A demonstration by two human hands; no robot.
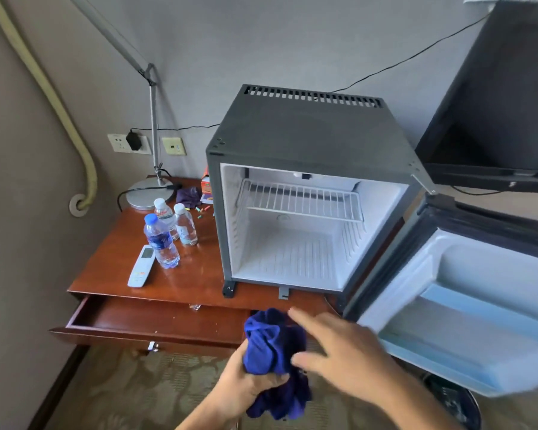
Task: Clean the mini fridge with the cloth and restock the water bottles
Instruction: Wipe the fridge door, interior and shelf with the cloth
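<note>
Left hand: fingers curled around the lower part of a bunched dark blue cloth, gripping it in front of the desk edge.
Right hand: fingers spread and loose, lying against the right side of the cloth; the hand is motion-blurred, so I cannot tell whether it grips the fabric or only touches it.
Cloth position: held in the air below the open drawer and the mini fridge, well clear of the fridge interior.
Progress: by my reading, wiping has not visibly begun; the cloth is outside the cabinet and no wet streaks can be made out on the white liner. Cleaning and restocking both appear to remain.
Mini fridge contents: cabinet empty apart from one white wire shelf in the upper part; floor and walls bare.
Fridge door: swung wide to the right, its inner shelves showing no bottles as far as visible.
Water bottles: three, upright, clustered on the wooden desk left of the fridge; the nearest has a blue cap and label, the two behind have white caps. All look filled and capped.
Drawer: pulled out, nothing visible inside.
Beside the bottles: a white remote control lies flat, just next to the blue-capped bottle.
</note>
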